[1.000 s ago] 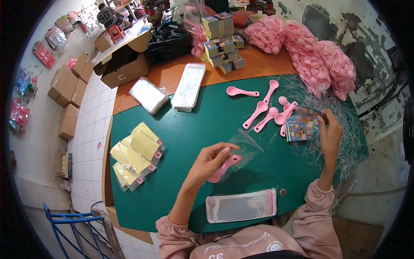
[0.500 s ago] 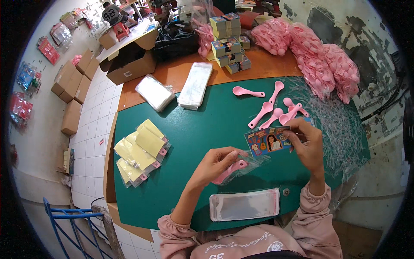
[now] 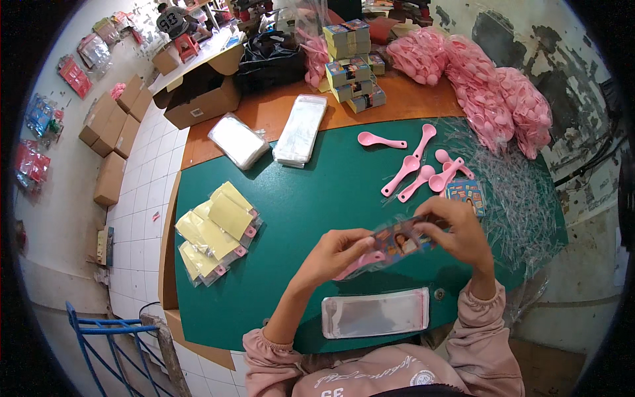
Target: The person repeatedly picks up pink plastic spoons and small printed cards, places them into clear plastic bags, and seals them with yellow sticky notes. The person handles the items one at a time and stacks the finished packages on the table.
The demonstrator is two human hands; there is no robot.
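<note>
I watch through the head camera as the left hand (image 3: 331, 255) pinches a clear bag (image 3: 391, 261) between thumb and fingers, with a pink spoon (image 3: 362, 263) under the plastic, its handle end pointing away from that grip toward the right. The right hand (image 3: 461, 227) is closed on the edge of a printed card (image 3: 402, 242), which is tilted and slightly blurred and reaches across to the left fingertips, over the bag; I cannot tell whether its near edge is inside the opening. Just beyond the right grip I see more blue cards (image 3: 464, 193), with loose pink spoons (image 3: 410, 176) next to them and a spread of clear plastic strips (image 3: 529, 215) to that hand's right. On my side of both grips, a stack of clear sleeves (image 3: 375, 314) lies flat on the green table (image 3: 317, 182). Well to the left of the left grip, yellow-backed packs (image 3: 231, 217) overlap in a loose pile.
</note>
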